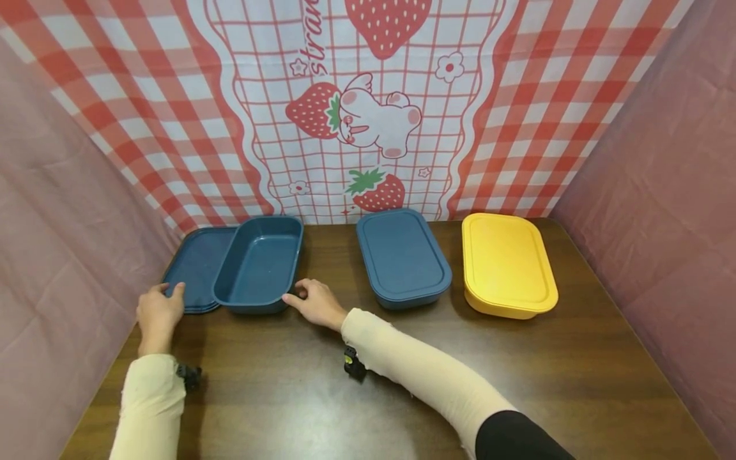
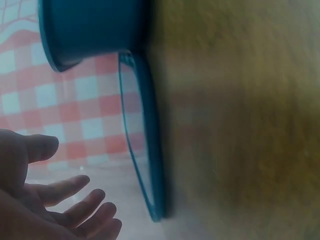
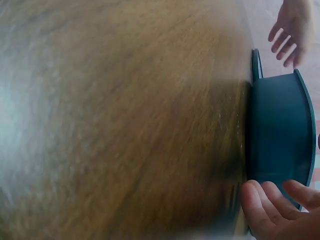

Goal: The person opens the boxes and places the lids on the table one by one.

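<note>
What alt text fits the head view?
A person's right hand is at the near right corner of an open blue container, and their left hand is at the near left edge of a blue lid beside it. Farther right on the wooden table stand a lidded blue container and a lidded yellow container.

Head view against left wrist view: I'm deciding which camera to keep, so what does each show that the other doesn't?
Only the head view shows the right hand, the lidded blue container and the yellow container.

Only the left wrist view shows, from low down, the loose blue lid nearly edge-on, with a visible gap between it and the left hand.

Both show the left hand, that lid, the open blue container, the wooden table and the red checked backdrop.
</note>
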The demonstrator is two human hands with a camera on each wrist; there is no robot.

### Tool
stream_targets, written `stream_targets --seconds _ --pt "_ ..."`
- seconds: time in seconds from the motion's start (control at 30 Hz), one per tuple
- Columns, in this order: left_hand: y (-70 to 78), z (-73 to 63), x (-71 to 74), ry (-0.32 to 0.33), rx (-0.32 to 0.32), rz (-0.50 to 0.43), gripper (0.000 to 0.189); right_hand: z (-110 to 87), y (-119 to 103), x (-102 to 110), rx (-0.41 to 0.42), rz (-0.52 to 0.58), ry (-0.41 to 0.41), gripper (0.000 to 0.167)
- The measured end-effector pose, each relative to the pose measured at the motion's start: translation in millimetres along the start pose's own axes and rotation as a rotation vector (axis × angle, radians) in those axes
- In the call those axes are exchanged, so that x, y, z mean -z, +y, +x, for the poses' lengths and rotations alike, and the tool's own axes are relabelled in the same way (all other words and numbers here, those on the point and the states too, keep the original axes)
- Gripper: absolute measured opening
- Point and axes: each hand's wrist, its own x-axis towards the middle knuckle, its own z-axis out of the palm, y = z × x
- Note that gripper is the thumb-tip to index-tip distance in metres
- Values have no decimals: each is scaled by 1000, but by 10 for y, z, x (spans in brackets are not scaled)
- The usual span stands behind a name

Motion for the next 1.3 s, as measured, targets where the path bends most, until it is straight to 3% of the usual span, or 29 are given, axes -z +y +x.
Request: stream_targets --seconds 0.43,0.77,1.3 --pt "279 -67 10 -9 -112 -23 65 55 4 153 57 -46 -12 40" --pt "517 -187 38 41 -219 -45 63 60 -34 251 76 -79 -19 44" --pt "755 -379 6 -31 -311 -55 71 -40 -103 404 157 -145 -77 55"
